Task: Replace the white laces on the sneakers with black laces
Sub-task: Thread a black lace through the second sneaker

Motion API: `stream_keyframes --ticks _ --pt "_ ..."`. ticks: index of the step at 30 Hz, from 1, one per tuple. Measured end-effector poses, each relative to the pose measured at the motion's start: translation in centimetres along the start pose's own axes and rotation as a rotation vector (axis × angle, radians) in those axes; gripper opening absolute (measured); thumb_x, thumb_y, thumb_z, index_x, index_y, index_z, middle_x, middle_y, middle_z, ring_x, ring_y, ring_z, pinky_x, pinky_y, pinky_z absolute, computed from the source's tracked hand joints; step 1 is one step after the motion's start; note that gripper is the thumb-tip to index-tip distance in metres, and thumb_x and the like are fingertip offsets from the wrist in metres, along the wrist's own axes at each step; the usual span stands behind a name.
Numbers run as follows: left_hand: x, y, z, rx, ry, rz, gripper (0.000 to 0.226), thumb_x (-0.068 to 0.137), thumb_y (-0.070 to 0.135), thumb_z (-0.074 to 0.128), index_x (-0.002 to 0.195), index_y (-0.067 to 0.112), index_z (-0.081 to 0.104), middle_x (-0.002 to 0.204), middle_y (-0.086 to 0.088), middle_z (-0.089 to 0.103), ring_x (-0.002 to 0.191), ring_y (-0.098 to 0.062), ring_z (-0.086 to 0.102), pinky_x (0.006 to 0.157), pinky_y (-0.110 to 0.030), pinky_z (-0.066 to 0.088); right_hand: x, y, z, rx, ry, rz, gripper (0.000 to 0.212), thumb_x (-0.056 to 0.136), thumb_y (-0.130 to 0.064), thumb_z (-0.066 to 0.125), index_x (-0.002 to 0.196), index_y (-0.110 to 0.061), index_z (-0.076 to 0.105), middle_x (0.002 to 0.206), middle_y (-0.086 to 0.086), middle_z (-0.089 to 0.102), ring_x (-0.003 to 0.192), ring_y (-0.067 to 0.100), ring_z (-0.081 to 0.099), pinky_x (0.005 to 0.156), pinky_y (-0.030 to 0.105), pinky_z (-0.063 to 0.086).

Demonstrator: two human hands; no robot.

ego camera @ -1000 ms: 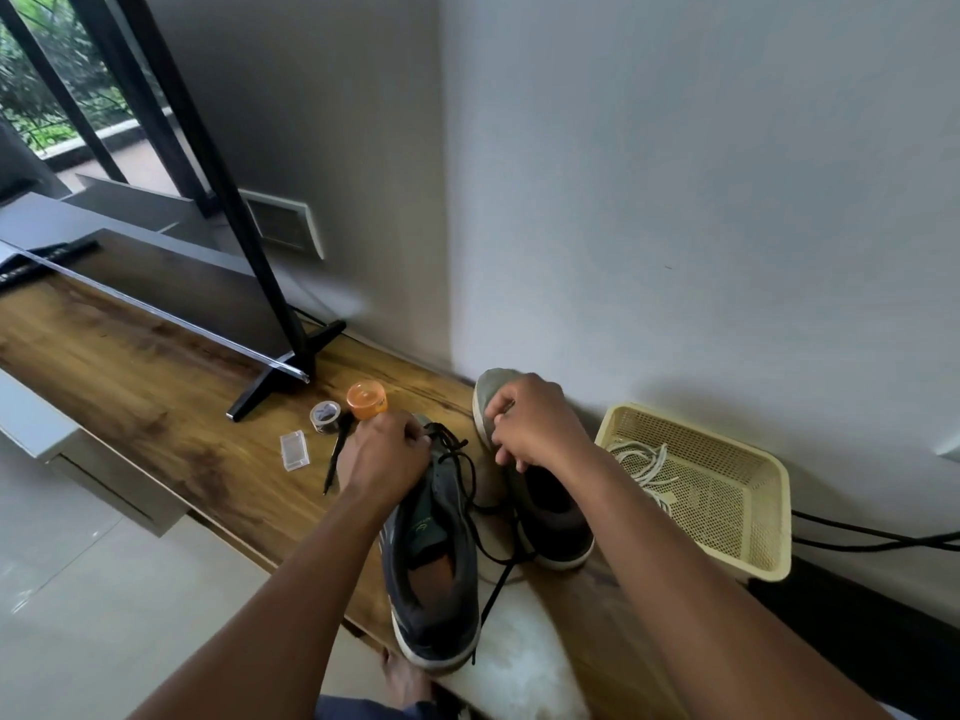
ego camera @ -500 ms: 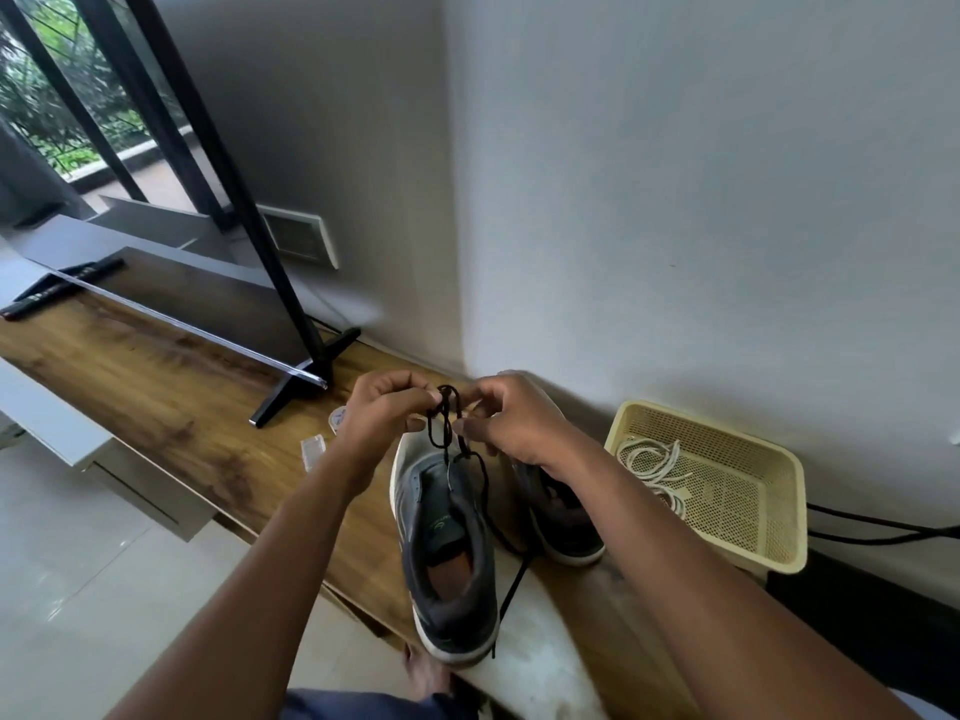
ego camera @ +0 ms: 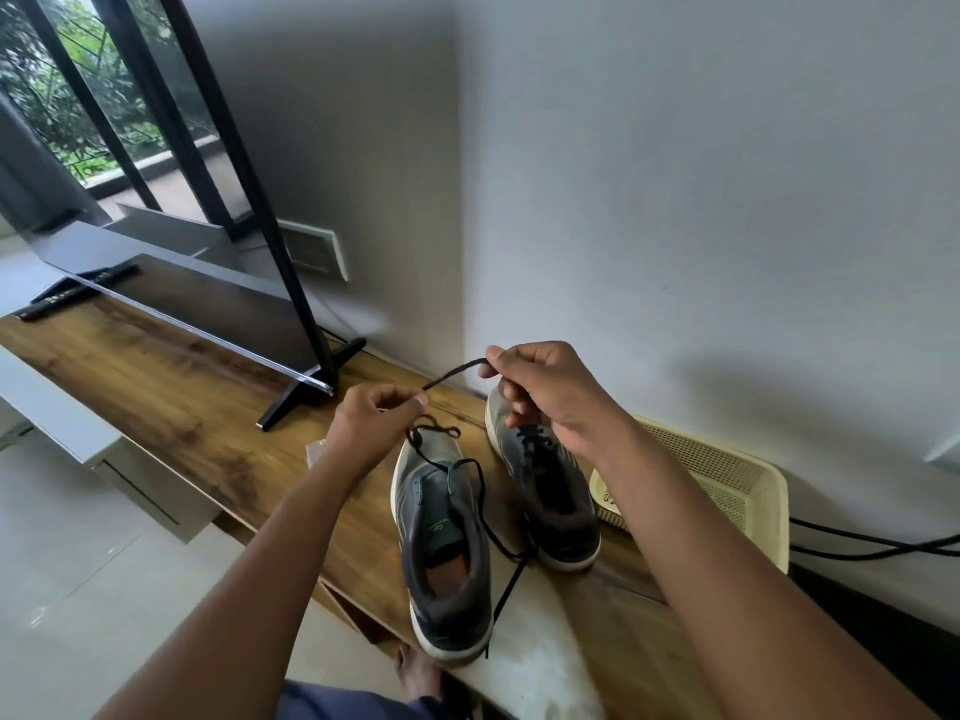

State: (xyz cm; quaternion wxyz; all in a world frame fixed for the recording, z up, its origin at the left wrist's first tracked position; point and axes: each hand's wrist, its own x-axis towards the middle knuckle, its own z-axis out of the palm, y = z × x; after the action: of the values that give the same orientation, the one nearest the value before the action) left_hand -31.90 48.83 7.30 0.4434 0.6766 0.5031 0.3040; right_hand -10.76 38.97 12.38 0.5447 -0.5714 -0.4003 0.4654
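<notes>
I pinch the black lace [ego camera: 454,375] taut between left hand [ego camera: 371,423] and right hand [ego camera: 545,394]; next, even both ends before threading the left sneaker [ego camera: 441,543].

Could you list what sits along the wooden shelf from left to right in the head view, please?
Remote control → TV stand foot → left hand → nearer sneaker → farther sneaker → yellow basket → black cables.
</notes>
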Motion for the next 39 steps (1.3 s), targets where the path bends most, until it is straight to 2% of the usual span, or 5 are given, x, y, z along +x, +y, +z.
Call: stream_keyframes --ticks 8,12,16,27,39 --pt "-0.7 1.0 0.1 -0.235 -0.307 0.090 0.076 0.089 -0.023 0.057 0.144 0.030 0.061 0.147 0.010 0.061 0.121 -0.019 0.065 0.099 -0.046 0.060 -0.5 -1.3 0.6 0.249 -0.036 -0.092 0.022 0.097 0.000 0.063 0.118 0.006 0.066 0.104 0.024 0.076 0.092 0.030 0.076 0.087 0.043 0.063" --pt "-0.7 0.0 -0.2 0.282 -0.128 0.128 0.039 0.093 0.005 0.068 0.115 0.036 0.077 0.111 0.016 0.078 0.096 -0.004 0.074 0.089 -0.035 0.062 0.1 -0.4 1.4 0.197 -0.117 -0.026 0.042 0.097 0.013 0.051 0.139 0.006 0.054 0.126 0.022 0.070 0.115 0.027 0.072 0.103 0.040 0.057" --pt "-0.6 -2.1 -0.8 0.412 -0.155 -0.127 0.016 0.092 0.028 0.078 0.086 0.014 0.074 0.066 0.001 0.076 0.057 -0.014 0.074 0.054 -0.033 0.063 0.6 1.9 2.3 -0.391 -0.017 -0.103 0.014 0.103 -0.011 0.063 0.111 -0.007 0.074 0.087 0.003 0.078 0.073 0.008 0.075 0.068 0.025 0.062" --pt "-2.4 -2.0 2.9 0.919 -0.132 -0.072 0.028 0.088 0.042 0.071 0.095 0.015 0.065 0.085 -0.003 0.068 0.086 -0.027 0.072 0.073 -0.033 0.058 1.0 7.9 6.3 -0.709 -0.064 -0.199 0.021 0.092 -0.014 0.076 0.108 -0.025 0.082 0.109 -0.008 0.078 0.096 -0.003 0.065 0.083 0.002 0.043" --pt "-1.7 -3.9 2.3 0.740 -0.146 -0.081 0.008 0.087 0.033 0.078 0.088 0.028 0.083 0.086 0.009 0.073 0.088 -0.013 0.069 0.066 -0.025 0.049 1.5 11.7 6.8 -0.785 0.010 -0.176 0.005 0.080 -0.016 0.083 0.085 -0.017 0.081 0.086 0.000 0.078 0.084 0.017 0.071 0.083 0.036 0.057"
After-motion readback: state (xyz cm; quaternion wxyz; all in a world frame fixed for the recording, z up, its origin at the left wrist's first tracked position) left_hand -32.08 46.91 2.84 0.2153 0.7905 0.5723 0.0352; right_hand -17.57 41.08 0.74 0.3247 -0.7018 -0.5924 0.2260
